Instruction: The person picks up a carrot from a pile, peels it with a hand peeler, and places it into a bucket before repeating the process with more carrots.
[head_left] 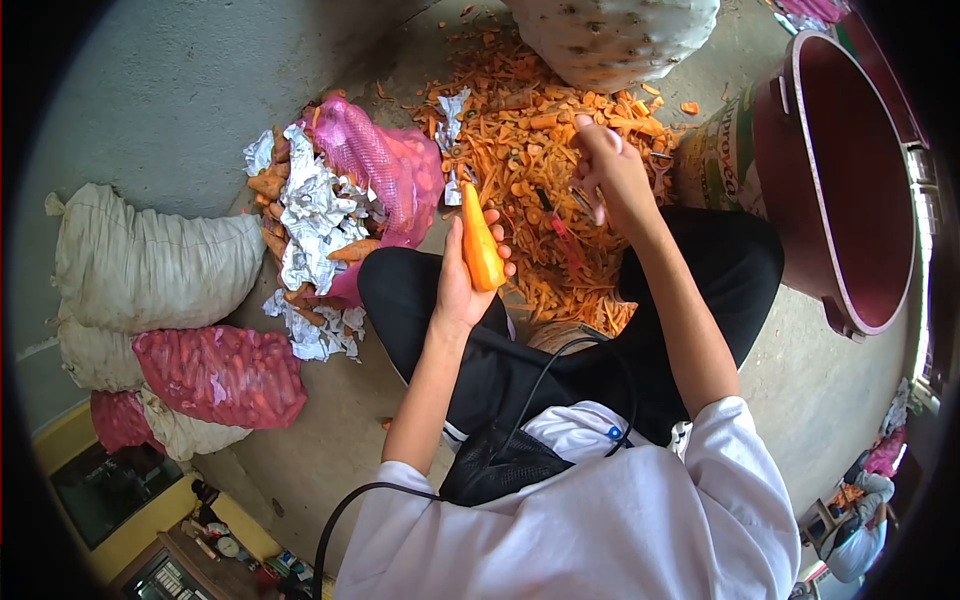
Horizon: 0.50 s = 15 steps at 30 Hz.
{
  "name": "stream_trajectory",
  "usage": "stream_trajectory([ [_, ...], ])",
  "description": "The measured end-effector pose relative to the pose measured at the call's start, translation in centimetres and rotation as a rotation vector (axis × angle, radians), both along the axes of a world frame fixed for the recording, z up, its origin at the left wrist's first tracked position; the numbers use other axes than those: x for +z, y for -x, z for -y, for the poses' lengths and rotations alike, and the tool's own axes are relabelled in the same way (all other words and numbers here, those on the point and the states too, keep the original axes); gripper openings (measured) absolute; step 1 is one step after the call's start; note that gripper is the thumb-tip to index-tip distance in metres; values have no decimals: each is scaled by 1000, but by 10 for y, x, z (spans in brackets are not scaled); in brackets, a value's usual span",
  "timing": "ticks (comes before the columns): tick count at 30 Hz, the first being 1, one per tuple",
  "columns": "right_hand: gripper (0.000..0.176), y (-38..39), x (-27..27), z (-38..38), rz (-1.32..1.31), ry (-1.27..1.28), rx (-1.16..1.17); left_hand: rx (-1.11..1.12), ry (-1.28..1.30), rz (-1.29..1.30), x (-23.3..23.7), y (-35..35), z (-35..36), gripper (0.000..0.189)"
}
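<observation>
A peeled orange carrot (481, 240) lies along the palm of my left hand (463, 265), its narrow end pointing away from me and my fingers wrapped round it. My right hand (610, 172) is over the heap of carrot peelings (520, 150), its fingers curled. It is slightly blurred, and what it holds, if anything, I cannot make out. Under and beside it, a knife-like tool with a red handle (568, 250) and a dark upper part rests on the peelings. The heap spreads between my knees, with cut carrot ends mixed in.
At my left, a pink mesh sack (375, 165) lies by unpeeled carrots (268, 185) and crumpled newspaper (315, 215). Farther left are white sacks (150, 260) and a red mesh sack of carrots (222, 375). A large maroon tub (800, 180) stands right; a full pale sack (620, 40) stands ahead.
</observation>
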State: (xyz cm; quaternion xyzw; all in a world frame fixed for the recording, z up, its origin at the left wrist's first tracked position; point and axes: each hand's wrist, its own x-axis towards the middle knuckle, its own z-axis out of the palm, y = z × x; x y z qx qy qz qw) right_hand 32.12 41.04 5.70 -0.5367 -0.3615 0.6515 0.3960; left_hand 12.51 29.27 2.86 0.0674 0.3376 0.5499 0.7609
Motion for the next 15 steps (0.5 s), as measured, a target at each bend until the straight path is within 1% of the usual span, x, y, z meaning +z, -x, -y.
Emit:
stream_trajectory([
  [1, 39, 2, 6, 3, 125, -19, 82, -8, 10, 1, -1, 0, 0, 45],
  [2, 44, 9, 14, 8, 189, -159, 167, -3, 20, -15, -3, 1, 0, 45],
  [4, 54, 21, 2, 23, 74, -244, 368, 4, 40, -47, -9, 1, -1, 46],
  [6, 69, 35, -4, 40, 259, -522, 477, 45, 68, -138, 0, -8, -5, 46],
  [7, 75, 42, -2, 47, 351, -486, 557, 66, 82, -185, 4, -11, -5, 46],
  [8, 74, 48, -5, 53, 332, -510, 540, 57, 78, -188, 3, -11, -4, 46],
  [10, 64, 50, -24, 50, 357, -476, 493, 42, 70, -192, 2, -11, -2, 46],
  [12, 51, 42, -33, 29, 525, -486, 303, 19, 26, -69, -12, -4, 2, 49],
  [13, 43, 35, -48, 18, 630, -638, 194, -5, -5, -19, -10, -2, 2, 50],
  [14, 38, 28, -44, 9, 682, -454, 200, -31, -35, 31, -9, 0, 2, 51],
  [15, 37, 21, -41, 3, 612, -387, 148, -21, -7, 66, -6, -1, 2, 53],
])
